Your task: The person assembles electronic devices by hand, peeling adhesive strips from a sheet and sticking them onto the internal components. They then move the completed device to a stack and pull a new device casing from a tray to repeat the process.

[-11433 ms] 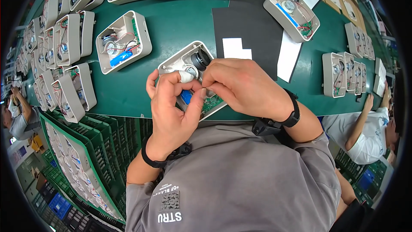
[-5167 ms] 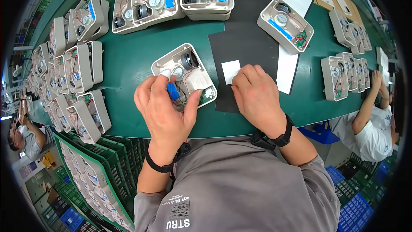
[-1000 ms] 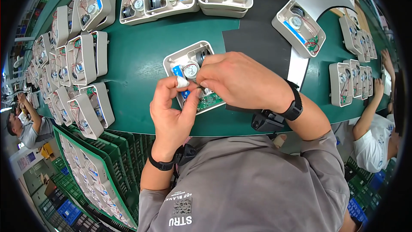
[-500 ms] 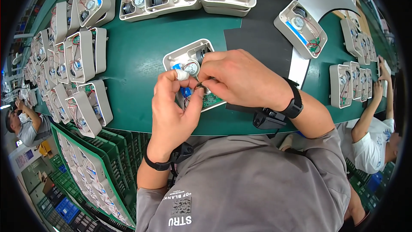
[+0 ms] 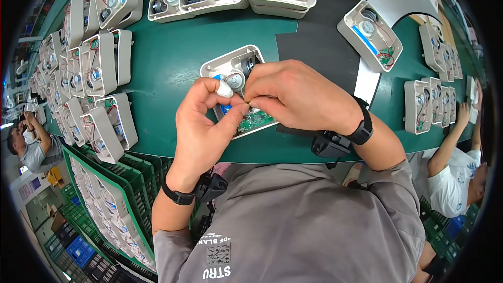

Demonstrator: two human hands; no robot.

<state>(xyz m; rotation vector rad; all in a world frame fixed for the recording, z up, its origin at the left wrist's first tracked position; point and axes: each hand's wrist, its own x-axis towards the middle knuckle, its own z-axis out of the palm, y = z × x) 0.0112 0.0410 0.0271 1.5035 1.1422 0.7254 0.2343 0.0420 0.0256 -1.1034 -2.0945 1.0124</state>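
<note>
In front of me on the table lies an open cream plastic housing (image 5: 215,66). A round silver speaker-like part (image 5: 235,80), a black cylinder (image 5: 248,64) and a green circuit board (image 5: 257,120) sit inside it. My left hand (image 5: 201,112), with a white wrap (image 5: 225,90) on one finger, is over the housing's left side, thumb and forefinger pinched together. From the right, my right hand (image 5: 291,94) meets it fingertip to fingertip above the circuit board. Whatever small thing they pinch is hidden. Part of a blue piece (image 5: 225,109) shows under the left fingers.
Similar filled housings (image 5: 98,63) crowd the left; others (image 5: 215,5) line the far edge. One housing (image 5: 370,35) lies at right near a black mat (image 5: 319,47); more (image 5: 417,106) stand farther right. Green crates (image 5: 141,194) are below the table at left. People work at both sides.
My left hand has shifted slightly left and its fingertips have closed in against the right ones. A dark bit seen between the fingers before is now hidden. The view has shifted slightly.
</note>
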